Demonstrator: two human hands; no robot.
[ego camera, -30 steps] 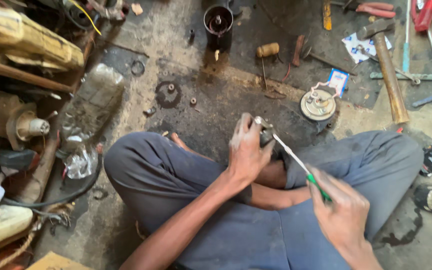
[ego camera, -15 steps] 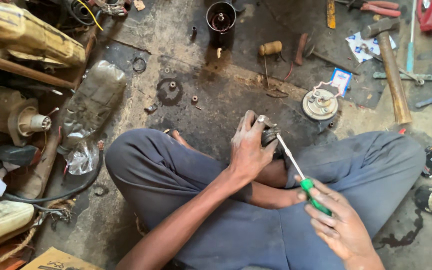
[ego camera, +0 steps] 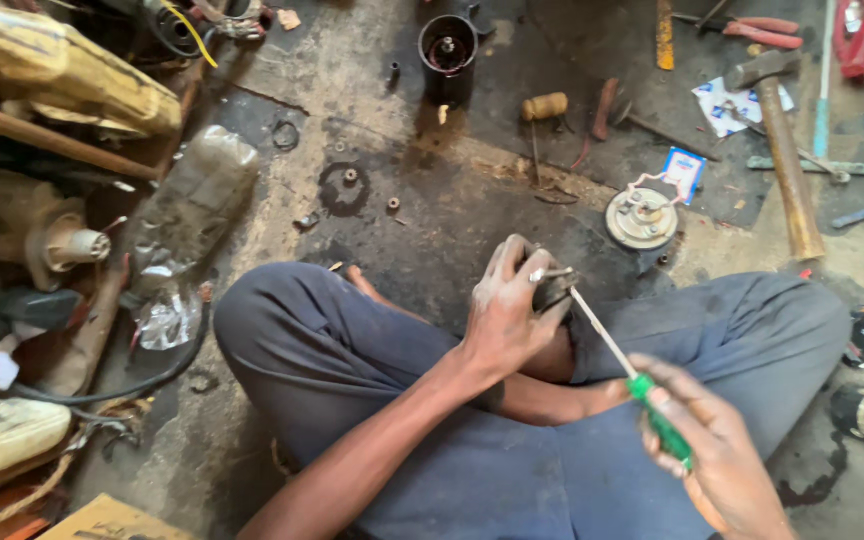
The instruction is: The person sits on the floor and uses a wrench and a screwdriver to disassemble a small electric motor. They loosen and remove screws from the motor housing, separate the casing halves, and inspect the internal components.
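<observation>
Working a small dark part over the lap.
The left hand (ego camera: 505,318) is clutching the small dark part (ego camera: 555,289), seemingly metal; the right hand (ego camera: 717,460) is gripping a green-handled screwdriver (ego camera: 632,378), tip touching the part.

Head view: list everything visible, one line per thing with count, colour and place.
small part: one, dark, gripped over the lap
screwdriver: one, green handle, tip at the part
hammer: one, wooden handle, floor upper right
round metal disc: one, grey, floor ahead of the right knee
cylindrical housing: one, black, floor top centre
pliers: one, red handles, top right
plastic bottle: one, dirty clear, floor left
trousers: grey, crossed legs
left hand: holds the part
right hand: holds the screwdriver
</observation>
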